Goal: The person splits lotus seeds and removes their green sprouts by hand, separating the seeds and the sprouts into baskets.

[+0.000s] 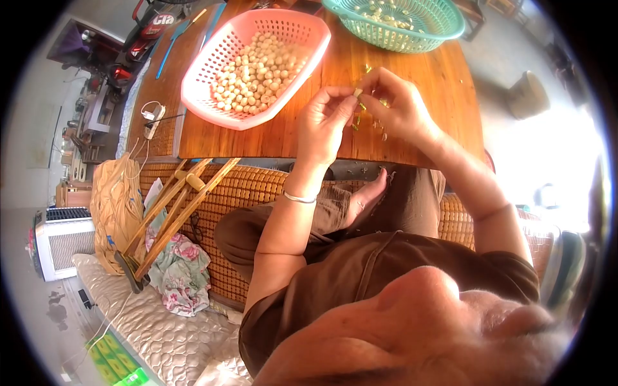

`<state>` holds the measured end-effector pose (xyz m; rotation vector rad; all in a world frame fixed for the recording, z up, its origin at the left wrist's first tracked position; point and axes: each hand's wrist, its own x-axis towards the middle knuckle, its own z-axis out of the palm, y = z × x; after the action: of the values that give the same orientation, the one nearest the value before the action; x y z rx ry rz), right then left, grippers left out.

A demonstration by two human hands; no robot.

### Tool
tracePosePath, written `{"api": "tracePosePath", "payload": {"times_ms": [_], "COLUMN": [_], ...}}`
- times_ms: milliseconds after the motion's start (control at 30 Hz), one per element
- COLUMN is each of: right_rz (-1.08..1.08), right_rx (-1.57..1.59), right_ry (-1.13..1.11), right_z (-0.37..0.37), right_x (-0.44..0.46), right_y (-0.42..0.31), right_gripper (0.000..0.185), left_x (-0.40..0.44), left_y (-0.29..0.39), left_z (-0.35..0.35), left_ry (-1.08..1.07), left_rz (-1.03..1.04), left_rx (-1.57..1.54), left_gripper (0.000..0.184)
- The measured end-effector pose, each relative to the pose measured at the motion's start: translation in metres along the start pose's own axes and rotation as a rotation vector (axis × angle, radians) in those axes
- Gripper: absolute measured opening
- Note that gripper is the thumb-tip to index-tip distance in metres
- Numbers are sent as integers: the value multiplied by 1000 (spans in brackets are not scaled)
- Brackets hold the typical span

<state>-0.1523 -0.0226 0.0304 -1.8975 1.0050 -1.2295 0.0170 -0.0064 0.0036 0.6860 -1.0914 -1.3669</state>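
Observation:
My left hand (327, 122) pinches a small pale seed (358, 92), which looks like a lotus seed, between thumb and forefinger. From the other side my right hand (400, 108), its fingers curled and pinched together, touches the same seed. Both hands are above the front part of the wooden table (257, 143). Thin green slivers (362, 107) and small pale bits (384, 136) lie under and between the fingers. Beyond my left hand is a pink perforated basket (309, 29) holding many round cream-coloured seeds (254, 76).
A green basket (418, 40) with some pale seeds stands at the table's far side. A blue stick-like tool (168, 55) and a power strip (154, 122) lie at the left. Wooden crutches (177, 215) lean beside the woven seat, near flowered cloth (180, 273).

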Motion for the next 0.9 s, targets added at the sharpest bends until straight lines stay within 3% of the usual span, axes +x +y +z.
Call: {"api": "tracePosePath", "payload": {"times_ms": [667, 900], "right_rz": [64, 96], "right_rx": [27, 28], "right_ry": [-75, -67], "right_z": [-6, -12], "right_x": [0, 3], "right_y": [-1, -1], "right_gripper": [10, 10], "left_x": [0, 1], "left_y": [-6, 0], "left_z": [0, 1], "left_ry": [15, 34], "left_rz": [24, -16], "left_rx": [208, 95], "left_gripper": [8, 9]}}
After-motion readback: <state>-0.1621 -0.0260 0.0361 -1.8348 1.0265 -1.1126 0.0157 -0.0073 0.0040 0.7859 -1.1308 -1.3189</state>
